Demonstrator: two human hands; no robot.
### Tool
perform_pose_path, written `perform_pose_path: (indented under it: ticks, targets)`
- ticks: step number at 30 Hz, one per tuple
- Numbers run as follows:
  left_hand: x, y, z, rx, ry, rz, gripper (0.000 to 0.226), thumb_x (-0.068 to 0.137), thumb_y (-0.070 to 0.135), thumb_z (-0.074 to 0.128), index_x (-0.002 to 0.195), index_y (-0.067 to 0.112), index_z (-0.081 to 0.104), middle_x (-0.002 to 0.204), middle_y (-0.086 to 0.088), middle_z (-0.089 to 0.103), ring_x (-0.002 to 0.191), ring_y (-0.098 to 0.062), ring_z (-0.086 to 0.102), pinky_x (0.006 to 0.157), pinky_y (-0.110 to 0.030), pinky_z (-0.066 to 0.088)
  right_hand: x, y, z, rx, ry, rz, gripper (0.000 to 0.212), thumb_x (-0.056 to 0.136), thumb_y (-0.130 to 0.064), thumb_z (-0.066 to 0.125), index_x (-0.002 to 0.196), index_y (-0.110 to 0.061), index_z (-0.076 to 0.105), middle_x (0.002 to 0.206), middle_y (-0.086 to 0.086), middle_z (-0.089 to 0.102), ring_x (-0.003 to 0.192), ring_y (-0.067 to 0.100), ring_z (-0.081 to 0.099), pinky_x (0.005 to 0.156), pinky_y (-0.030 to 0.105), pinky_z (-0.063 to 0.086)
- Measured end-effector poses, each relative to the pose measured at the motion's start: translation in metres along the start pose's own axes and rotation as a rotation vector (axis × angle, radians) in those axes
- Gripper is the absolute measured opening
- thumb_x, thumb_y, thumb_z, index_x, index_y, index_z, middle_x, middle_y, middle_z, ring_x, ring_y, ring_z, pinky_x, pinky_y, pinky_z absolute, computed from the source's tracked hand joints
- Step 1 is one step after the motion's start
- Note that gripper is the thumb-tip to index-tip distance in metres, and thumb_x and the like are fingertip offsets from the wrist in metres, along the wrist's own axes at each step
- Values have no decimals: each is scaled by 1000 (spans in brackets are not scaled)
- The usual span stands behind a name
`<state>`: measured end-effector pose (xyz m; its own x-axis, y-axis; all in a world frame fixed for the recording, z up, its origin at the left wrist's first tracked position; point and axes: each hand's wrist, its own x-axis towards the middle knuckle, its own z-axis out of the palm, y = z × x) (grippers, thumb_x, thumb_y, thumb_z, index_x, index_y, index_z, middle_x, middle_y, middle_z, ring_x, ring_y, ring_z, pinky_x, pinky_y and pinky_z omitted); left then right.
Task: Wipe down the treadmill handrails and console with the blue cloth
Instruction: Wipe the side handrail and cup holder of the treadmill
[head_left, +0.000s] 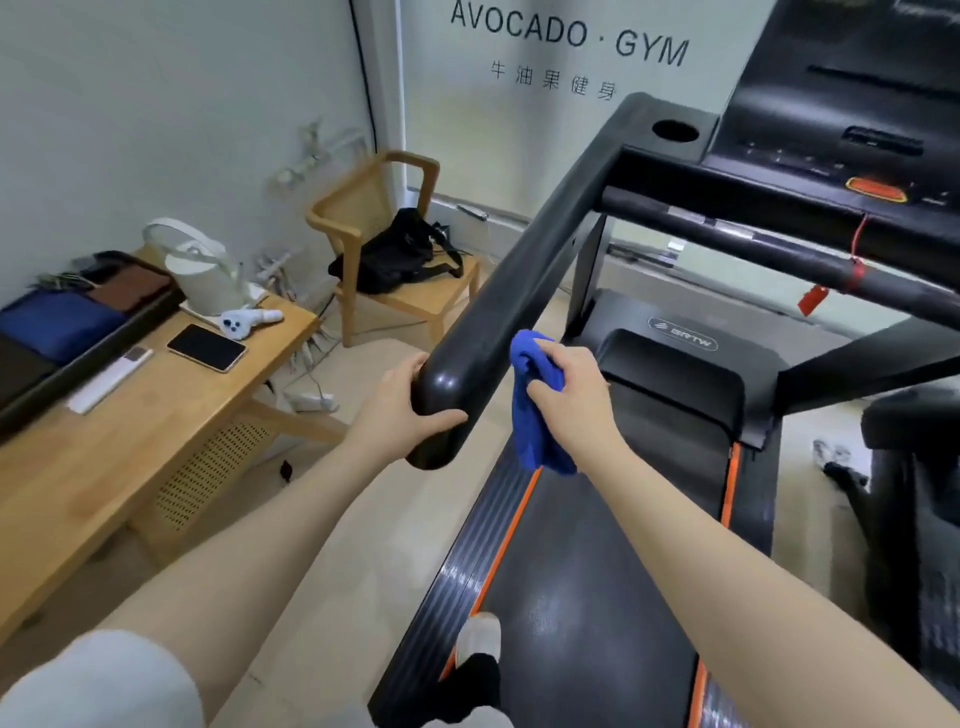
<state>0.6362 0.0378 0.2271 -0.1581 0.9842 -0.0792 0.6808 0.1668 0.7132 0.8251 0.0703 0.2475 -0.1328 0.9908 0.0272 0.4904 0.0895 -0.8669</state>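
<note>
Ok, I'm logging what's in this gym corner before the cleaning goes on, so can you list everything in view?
treadmill: one, black with orange stripes, right half
left handrail: one, black, centre
console: one, black, top right
safety clip: one, red, hanging from the front bar
blue cloth: one, beside the left handrail
table: one, wood, left
phone: one, dark, on table
remote: one, white, on table
chair: one, wood, by the wall
bag: one, black, on chair
left hand: gripping the handrail's end
right hand: holding the cloth

Pale walls, beige floor (384, 519), wooden table (156, 415), wooden chair (363, 218).
</note>
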Motion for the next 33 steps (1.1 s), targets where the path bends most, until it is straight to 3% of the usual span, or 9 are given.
perform_pose_path:
  ticks: [4, 8, 11, 14, 16, 19, 24, 29, 33]
  targets:
    - [15, -2, -7, 46, -87, 10, 80, 60, 43, 81, 127, 22, 43, 123, 1, 54, 107, -15, 53, 81, -26, 43, 39, -19, -4, -425, 125, -339, 46, 79, 1, 58, 123, -14, 57, 123, 11, 47, 94, 25, 54, 75, 28, 45]
    - [18, -9, -4, -42, -72, 13, 80, 55, 39, 85, 125, 23, 47, 116, 3, 58, 103, -13, 55, 85, -27, 46, 61, -39, 10, -668, 182, -724, 45, 69, -4, 63, 113, -13, 64, 109, 17, 62, 77, 35, 57, 65, 38, 48]
    - [16, -8, -1, -149, -37, 14, 56, 53, 40, 78, 101, 25, 54, 92, 7, 64, 85, -10, 60, 70, -24, 47, 48, -27, 39, -830, -116, -924, 38, 84, -31, 45, 120, -24, 56, 117, 11, 63, 106, 36, 57, 99, 51, 36]
    - [9, -8, 4, -166, -13, 21, 57, 52, 52, 58, 103, 26, 52, 91, 16, 57, 84, -5, 56, 72, -18, 46, 42, -6, 47, -802, -418, -898, 46, 89, -52, 34, 123, -30, 56, 132, 5, 56, 127, 38, 43, 110, 58, 14]
    - [5, -11, 8, -352, 46, -89, 69, 46, 50, 69, 110, 36, 45, 102, 18, 57, 94, -3, 57, 81, -18, 46, 56, -2, 43, -742, -470, -945, 43, 92, -49, 33, 121, -30, 58, 132, 3, 56, 126, 34, 44, 111, 53, 11]
    - [1, -17, 16, -502, 125, -226, 80, 38, 38, 82, 107, 48, 42, 109, 11, 63, 100, -10, 61, 89, -32, 50, 86, 1, 36, -702, -466, -1017, 39, 93, -38, 33, 114, -26, 63, 122, 3, 62, 115, 29, 53, 107, 45, 15]
    - [-13, -3, 25, -555, 190, -383, 63, 55, 22, 85, 107, 34, 51, 113, 7, 65, 105, -16, 61, 99, -40, 45, 135, -5, 27, -760, -359, -898, 48, 88, -41, 23, 103, -27, 67, 102, -1, 66, 102, 23, 57, 103, 41, 28]
    - [-26, 16, 48, -679, 376, -418, 53, 75, 6, 73, 119, 25, 51, 123, 6, 57, 117, -9, 53, 103, -29, 39, 145, -30, 40, -913, -428, -776, 35, 90, -33, 34, 93, -21, 67, 93, 4, 59, 95, 27, 52, 92, 41, 30]
    - [-29, 24, 63, -752, 517, -431, 48, 76, 1, 71, 108, 31, 52, 115, 5, 61, 108, -2, 56, 93, -19, 43, 101, -33, 60, -820, -535, -986, 36, 93, -33, 33, 96, -17, 65, 103, 7, 61, 98, 30, 53, 92, 41, 31]
